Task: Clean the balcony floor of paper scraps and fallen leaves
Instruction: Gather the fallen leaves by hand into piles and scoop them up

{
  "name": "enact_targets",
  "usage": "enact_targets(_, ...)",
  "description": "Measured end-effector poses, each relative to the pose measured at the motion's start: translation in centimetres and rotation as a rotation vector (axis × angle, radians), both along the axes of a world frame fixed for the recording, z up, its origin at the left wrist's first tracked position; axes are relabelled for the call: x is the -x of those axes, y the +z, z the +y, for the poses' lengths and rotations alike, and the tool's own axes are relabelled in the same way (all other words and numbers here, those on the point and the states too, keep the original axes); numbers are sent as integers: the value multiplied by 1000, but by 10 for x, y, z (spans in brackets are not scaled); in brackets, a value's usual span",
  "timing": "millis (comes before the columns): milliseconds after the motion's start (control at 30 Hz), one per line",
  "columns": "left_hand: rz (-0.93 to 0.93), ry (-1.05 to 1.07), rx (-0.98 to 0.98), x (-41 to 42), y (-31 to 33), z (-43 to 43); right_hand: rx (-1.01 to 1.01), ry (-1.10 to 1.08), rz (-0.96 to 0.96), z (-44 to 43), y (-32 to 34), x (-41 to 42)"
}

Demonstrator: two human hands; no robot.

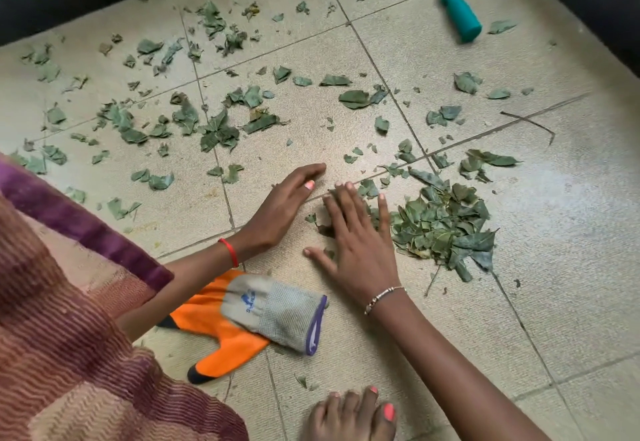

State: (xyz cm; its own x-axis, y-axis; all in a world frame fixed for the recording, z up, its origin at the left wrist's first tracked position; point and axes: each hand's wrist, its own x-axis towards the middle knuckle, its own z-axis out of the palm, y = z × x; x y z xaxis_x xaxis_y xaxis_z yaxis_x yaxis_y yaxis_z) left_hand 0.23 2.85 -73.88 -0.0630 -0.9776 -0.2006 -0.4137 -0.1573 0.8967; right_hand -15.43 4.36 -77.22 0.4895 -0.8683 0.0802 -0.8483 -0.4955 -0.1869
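Gathering step, probably: left hand (284,205) and right hand (360,243) lie flat, fingers straight, beside the leaf pile (446,226); scattered leaves (218,132) need sweeping in next.

1. Pile of leaves (446,226): green, torn and crumpled pieces heaped together on the balcony floor (571,233), right of centre, beside a tile joint.
2. Scattered leaves (218,132): loose dull-green fragments lying flat and apart over the beige tiles, thickest across the left and upper parts.
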Motion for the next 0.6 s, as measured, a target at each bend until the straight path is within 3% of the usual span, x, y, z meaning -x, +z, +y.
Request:
enact_targets(133,-57,-1,32,4,-2,1,-6,-127,-50,-12,3,17)
enact_targets(233,-58,-9,45,7,-4,3,6,66,-8,0,4,27)
enact_targets(300,-99,-26,59,10,-7,4,40,82,47,4,0,35)
enact_targets(433,-251,-75,85,20,-12,5,77,-206,32,-29,11,71)
enact_targets(600,-435,-50,136,46,-20,-3,-81,-745,-234,-20,23,114)
